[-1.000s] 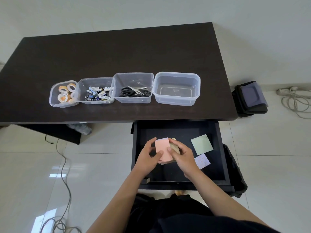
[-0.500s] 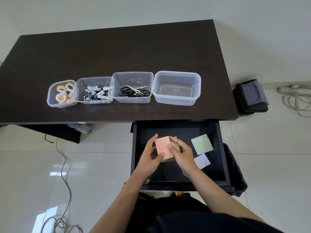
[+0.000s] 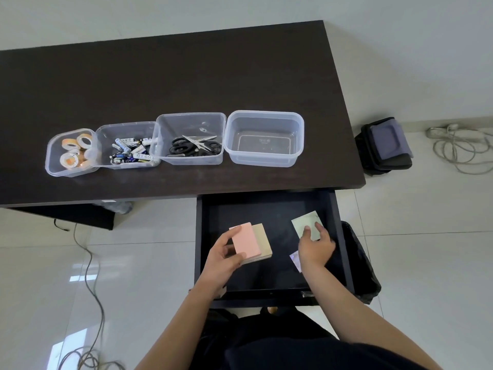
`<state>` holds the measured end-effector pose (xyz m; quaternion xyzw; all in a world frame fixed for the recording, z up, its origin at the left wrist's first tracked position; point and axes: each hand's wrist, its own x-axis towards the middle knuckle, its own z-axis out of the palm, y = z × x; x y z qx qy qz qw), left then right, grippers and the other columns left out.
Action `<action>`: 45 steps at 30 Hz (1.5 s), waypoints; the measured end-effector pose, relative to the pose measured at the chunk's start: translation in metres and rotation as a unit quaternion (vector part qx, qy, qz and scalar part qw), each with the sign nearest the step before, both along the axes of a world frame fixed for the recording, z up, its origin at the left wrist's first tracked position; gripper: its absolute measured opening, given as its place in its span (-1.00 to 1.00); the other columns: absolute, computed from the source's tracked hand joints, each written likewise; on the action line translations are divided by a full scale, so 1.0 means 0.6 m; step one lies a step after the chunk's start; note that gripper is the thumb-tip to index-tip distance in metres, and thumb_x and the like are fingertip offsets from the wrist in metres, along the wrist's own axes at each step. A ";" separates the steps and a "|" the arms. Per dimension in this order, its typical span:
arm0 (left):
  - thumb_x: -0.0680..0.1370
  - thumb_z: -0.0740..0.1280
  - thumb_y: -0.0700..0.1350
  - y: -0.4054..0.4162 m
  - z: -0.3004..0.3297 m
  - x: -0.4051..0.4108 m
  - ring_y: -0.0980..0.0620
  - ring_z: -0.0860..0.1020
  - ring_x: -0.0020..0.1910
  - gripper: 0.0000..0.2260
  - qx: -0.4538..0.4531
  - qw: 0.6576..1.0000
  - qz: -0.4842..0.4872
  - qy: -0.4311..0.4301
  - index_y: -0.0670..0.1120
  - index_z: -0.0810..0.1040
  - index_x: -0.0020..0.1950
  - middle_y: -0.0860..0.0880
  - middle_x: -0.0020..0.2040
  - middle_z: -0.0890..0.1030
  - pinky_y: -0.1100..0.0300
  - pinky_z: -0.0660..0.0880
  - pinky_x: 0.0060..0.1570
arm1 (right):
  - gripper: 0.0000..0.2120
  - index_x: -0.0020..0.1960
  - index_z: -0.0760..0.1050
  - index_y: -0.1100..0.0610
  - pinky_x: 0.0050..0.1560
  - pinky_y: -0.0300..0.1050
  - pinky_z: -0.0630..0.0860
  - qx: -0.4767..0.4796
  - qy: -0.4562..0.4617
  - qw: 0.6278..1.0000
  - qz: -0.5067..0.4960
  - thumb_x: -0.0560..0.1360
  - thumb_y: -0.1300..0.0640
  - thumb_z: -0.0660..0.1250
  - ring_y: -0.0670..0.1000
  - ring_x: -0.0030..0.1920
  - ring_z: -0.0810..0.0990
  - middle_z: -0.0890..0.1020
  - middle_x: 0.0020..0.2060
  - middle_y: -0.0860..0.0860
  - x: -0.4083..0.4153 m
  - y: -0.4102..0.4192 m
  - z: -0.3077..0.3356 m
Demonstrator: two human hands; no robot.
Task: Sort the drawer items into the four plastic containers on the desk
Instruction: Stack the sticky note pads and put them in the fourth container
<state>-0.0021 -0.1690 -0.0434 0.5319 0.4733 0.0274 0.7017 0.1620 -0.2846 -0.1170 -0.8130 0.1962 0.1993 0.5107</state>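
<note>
My left hand [image 3: 222, 259] holds a stack of sticky note pads [image 3: 250, 243], pink on top and tan beneath, over the open black drawer [image 3: 344, 236]. My right hand [image 3: 314, 245] rests its fingertips on a green note pad [image 3: 304, 222] lying in the drawer. A small lilac pad [image 3: 294, 259] peeks out beside that wrist. Four clear containers stand in a row on the dark desk [image 3: 173, 76]: tape rolls [image 3: 72, 153], batteries [image 3: 128, 149], scissors [image 3: 190, 140], and an empty one [image 3: 264, 137] at the right.
A black bag [image 3: 384, 145] and coiled white cable [image 3: 458, 145] lie on the tiled floor right of the desk. A dark bin bag [image 3: 360, 265] hangs beside the drawer. A grey cable [image 3: 88, 289] trails across the floor at left.
My right hand has let go of the stack and moved right onto the green pad. My left hand alone keeps the pink and tan stack.
</note>
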 end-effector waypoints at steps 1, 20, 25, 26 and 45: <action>0.50 0.31 -0.40 0.001 -0.002 -0.002 -0.01 0.50 0.15 -0.48 0.001 1.000 -0.002 0.004 0.20 0.43 0.22 -0.04 0.14 0.50 0.03 0.58 0.09 | -0.67 0.27 0.50 0.07 0.19 0.05 0.45 -0.038 -0.019 0.999 0.026 0.51 0.10 0.34 0.19 0.24 0.46 0.41 0.30 0.15 0.005 -0.003 -0.012; 0.52 0.28 -0.40 -0.001 0.004 -0.011 0.01 0.47 0.15 -0.49 0.000 0.999 -0.026 0.043 0.09 0.38 0.33 -0.03 0.18 0.48 0.29 0.56 -0.18 | -0.68 0.07 0.53 0.04 0.07 -0.01 0.42 -0.133 -0.055 0.924 0.353 0.35 0.15 0.51 0.16 0.14 0.38 0.52 0.03 0.12 0.062 0.024 -0.052; 0.52 0.27 -0.41 -0.004 0.007 -0.006 0.03 0.48 0.14 -0.49 -0.007 0.999 -0.029 0.030 0.06 0.38 0.36 -0.05 0.19 0.47 0.28 0.56 -0.16 | -0.86 -0.07 0.52 -0.04 -0.12 -0.14 0.45 -0.057 -0.042 0.923 0.379 0.45 0.18 0.39 0.03 -0.04 0.56 0.60 -0.07 -0.02 0.061 0.017 -0.016; 0.52 0.27 -0.41 -0.004 0.008 -0.005 0.04 0.48 0.13 -0.49 -0.006 0.999 -0.031 0.026 0.06 0.38 0.36 -0.05 0.19 0.47 0.27 0.56 -0.14 | -0.83 -0.06 0.51 -0.04 -0.12 -0.16 0.45 -0.037 -0.038 0.925 0.377 0.44 0.21 0.39 0.01 -0.05 0.56 0.60 -0.08 -0.05 0.058 0.014 -0.006; 0.50 0.24 -0.45 -0.014 0.032 -0.002 -0.12 0.49 0.20 -0.48 -0.094 0.994 0.018 -0.061 0.16 0.49 0.19 -0.15 0.19 0.49 -0.01 0.52 0.14 | -0.64 0.19 0.48 0.02 -0.03 0.07 0.62 0.220 0.178 0.946 0.157 0.52 0.38 0.25 0.14 0.15 0.55 0.54 0.18 0.13 0.010 -0.005 0.069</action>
